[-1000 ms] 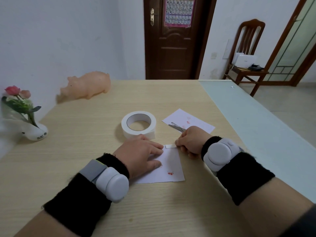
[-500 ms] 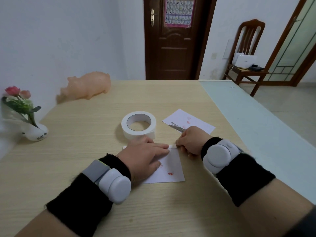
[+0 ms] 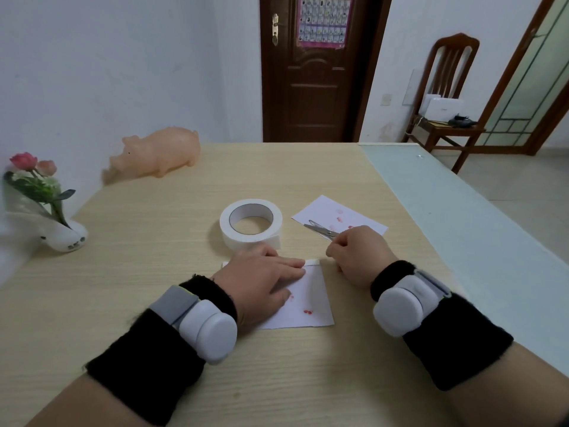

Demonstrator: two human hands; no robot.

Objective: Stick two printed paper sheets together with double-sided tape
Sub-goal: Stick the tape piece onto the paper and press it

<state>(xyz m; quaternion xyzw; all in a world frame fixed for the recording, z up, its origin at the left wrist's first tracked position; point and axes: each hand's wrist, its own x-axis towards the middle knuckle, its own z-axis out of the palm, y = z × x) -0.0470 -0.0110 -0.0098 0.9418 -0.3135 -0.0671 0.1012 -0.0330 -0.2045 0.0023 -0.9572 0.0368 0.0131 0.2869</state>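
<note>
Moved: left hand (image 3: 261,282) slid rightwards along the near sheet's (image 3: 311,300) top edge since a second ago, fingertips now close to its upper right corner; right hand (image 3: 358,255) drawn slightly right, off the strip (image 3: 312,261) it touched before.
Left hand: flat, fingers straight and together, pressing on the near sheet's top edge and covering most of the strip.
Right hand: curled, just right of the near sheet, a small gap from the strip's end; cannot tell whether gripping the scissors (image 3: 321,230).
Scissors: blades poking up and left from behind the right knuckles, over the far sheet (image 3: 338,217); handles hidden.
Near sheet: white with small red prints, lower centre of the frame, flat on the table (image 3: 154,272), left part under the left hand.
Strip: pale, along that top edge, only its right end showing.
Far sheet: white with faint red marks, right of centre, apart from the near sheet.
Roll (image 3: 251,224): wide white tape, lying flat at centre, just above the left hand.
Wrists: black wristbands (image 3: 144,365), each with a white round device (image 3: 209,334).
Left of frame: pink pig (image 3: 157,154) further up; flowers (image 3: 30,171) in a white vase (image 3: 66,240) at the edge.
Background: dark door (image 3: 311,87) top centre, chair (image 3: 455,41) upper right.
</note>
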